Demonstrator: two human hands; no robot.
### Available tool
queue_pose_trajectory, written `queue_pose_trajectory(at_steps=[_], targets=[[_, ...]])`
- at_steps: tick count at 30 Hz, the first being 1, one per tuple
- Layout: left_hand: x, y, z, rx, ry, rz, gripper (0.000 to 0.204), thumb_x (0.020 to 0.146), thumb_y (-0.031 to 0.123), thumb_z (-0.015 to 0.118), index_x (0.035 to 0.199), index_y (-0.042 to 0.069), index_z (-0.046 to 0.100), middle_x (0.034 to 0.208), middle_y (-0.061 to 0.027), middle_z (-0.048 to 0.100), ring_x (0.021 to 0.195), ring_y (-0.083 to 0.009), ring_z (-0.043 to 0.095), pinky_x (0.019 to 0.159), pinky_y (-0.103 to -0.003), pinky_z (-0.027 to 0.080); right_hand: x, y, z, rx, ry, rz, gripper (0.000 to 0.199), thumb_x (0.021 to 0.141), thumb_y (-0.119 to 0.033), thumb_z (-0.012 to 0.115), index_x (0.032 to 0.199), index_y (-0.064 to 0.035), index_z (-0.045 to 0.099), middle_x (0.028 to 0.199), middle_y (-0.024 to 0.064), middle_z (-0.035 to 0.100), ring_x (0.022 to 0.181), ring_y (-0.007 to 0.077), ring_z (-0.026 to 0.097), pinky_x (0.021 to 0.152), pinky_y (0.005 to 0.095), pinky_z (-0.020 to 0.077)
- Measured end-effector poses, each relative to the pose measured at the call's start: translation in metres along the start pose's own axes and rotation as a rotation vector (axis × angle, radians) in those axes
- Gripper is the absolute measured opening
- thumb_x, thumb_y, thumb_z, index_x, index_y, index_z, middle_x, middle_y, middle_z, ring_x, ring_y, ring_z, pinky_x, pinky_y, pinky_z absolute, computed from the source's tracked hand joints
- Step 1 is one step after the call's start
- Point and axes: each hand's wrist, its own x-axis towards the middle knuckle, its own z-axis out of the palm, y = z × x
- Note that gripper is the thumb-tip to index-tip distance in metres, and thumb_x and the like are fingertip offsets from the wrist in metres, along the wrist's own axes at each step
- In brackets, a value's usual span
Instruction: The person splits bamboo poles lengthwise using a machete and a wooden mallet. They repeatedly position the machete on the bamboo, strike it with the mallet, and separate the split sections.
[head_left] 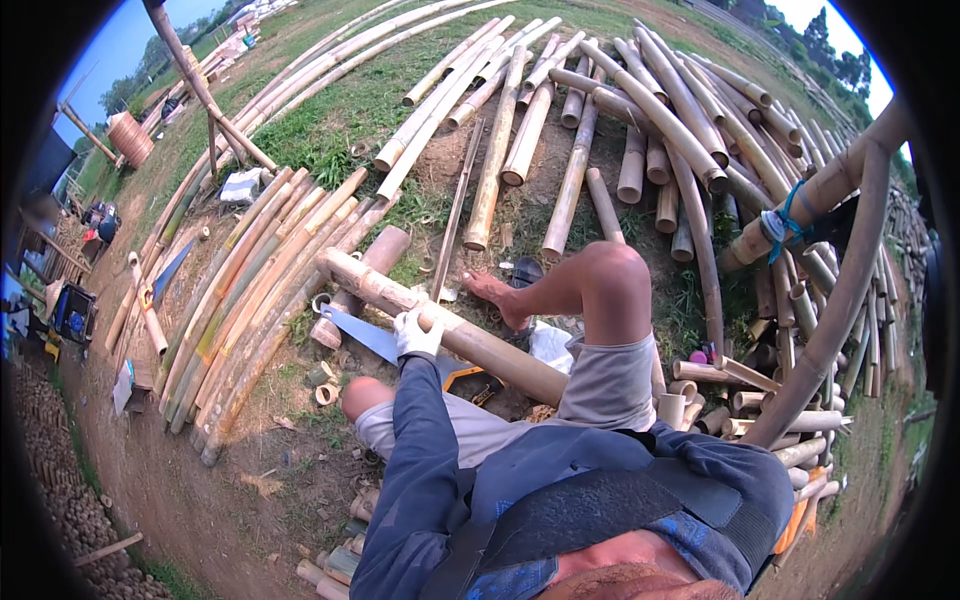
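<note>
The left hand (418,332), in a white glove, is placed on a bamboo pole (495,350) near the centre of the frame. Its fingers bend over the upper surface of the pole; whether they grip firmly or only rest there cannot be told. The right hand is not in view; only the right sleeve (715,460) shows, at lower right, so the left hand is the nearer one.

Pole position: directly under the left hand. Its long axis runs obliquely, from the upper-left end to the lower-right end beside the shorts (605,385). The left forearm reaches up the frame from below and meets this axis crosswise. Toward its upper-left end, the pole lies across a short thick log (386,250).

Saw position: just below the pole in the frame, roughly parallel to it. The blade (362,335) extends to the left of the left hand; the yellow and black handle (470,385) lies to the right of the left wrist. The wrist and sleeve overlap the middle of the saw, so contact with the pole cannot be confirmed.

Surroundings: a bare foot (490,290) stands above the pole, a white bag (548,345) lies near its lower-right end, long poles (270,290) line the left side, and cut poles (690,90) fill the upper right
</note>
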Motion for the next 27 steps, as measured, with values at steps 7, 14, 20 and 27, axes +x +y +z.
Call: queue_pose_trajectory(at_steps=[7, 14, 20, 27], targets=[[0.01, 0.007, 0.01, 0.001, 0.007, -0.078, 0.059, 0.081, 0.04, 0.09, 0.125, 0.005, 0.072, 0.138, -0.0236, 0.058, 0.125, -0.0416, 0.061, 0.11, -0.049, 0.052, 0.005, 0.003, -0.017, -0.053, 0.013, 0.0, 0.058, 0.104, -0.05, 0.064, 0.154, -0.0245, 0.053, 0.139, 0.0114, 0.058, 0.114, 0.0343, 0.07, 0.083, 0.0446, 0.0593], [0.02, 0.012, 0.021, 0.001, 0.045, -0.152, 0.057, 0.076, 0.036, 0.09, 0.123, 0.008, 0.074, 0.134, -0.0236, 0.058, 0.122, -0.0433, 0.062, 0.106, -0.049, 0.054, 0.006, 0.003, -0.042, -0.077, 0.037, 0.009, 0.057, 0.104, -0.05, 0.063, 0.154, -0.0243, 0.053, 0.138, 0.0112, 0.058, 0.113, 0.0338, 0.07, 0.082, 0.0442, 0.0593], [0.019, 0.032, 0.022, -0.004, 0.162, -0.282, 0.037, 0.083, 0.038, 0.086, 0.114, 0.019, 0.077, 0.125, -0.0199, 0.062, 0.116, -0.0432, 0.063, 0.1, -0.053, 0.056, 0.014, 0.0, -0.056, -0.113, 0.049, 0.012, 0.057, 0.104, -0.049, 0.063, 0.154, -0.0241, 0.053, 0.137, 0.011, 0.058, 0.112, 0.0334, 0.071, 0.082, 0.0439, 0.0594], [0.131, 0.03, 0.009, -0.089, 0.333, 0.131, 0.028, 0.09, 0.023, 0.079, 0.114, 0.009, 0.075, 0.119, -0.0144, 0.073, 0.118, -0.0355, 0.066, 0.105, -0.05, 0.051, 0.029, -0.047, -0.1, -0.141, 0.158, -0.035, 0.056, 0.104, -0.049, 0.063, 0.154, -0.0239, 0.053, 0.136, 0.0108, 0.059, 0.111, 0.0329, 0.071, 0.082, 0.0436, 0.0594]])
